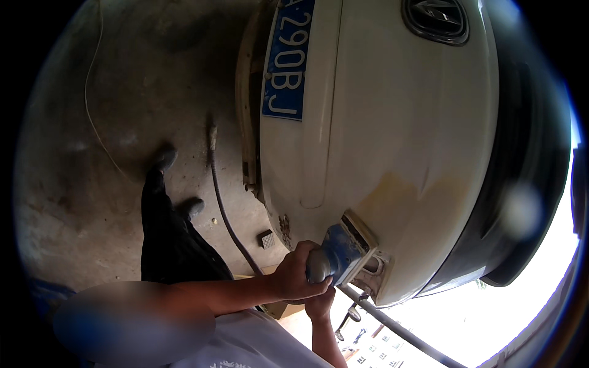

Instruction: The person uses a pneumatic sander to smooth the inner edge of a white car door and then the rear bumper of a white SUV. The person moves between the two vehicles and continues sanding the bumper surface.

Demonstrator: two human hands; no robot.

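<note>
A blue sander [348, 248] with a grey rounded top and a flat rectangular pad sits at a white car's rear body panel [380, 122], which lies sideways in the picture. My left hand [294, 273] is closed around the grey top. Just below it, my right hand [319, 303] is closed at the sander's back end, its fingers partly hidden. Beside the pad is an open lamp recess [373, 265]. A tan, sanded-looking patch [392, 193] marks the paint above the sander. Whether the pad touches the panel is hard to tell.
A dark hose [222, 199] runs across the concrete floor [73, 202] near my legs [169, 239]. A small dark block [265, 238] lies by the bumper. A thin cable [89, 92] crosses the far left. A grey pole-like bar [399, 328] slants at lower right, past a cardboard box [287, 310].
</note>
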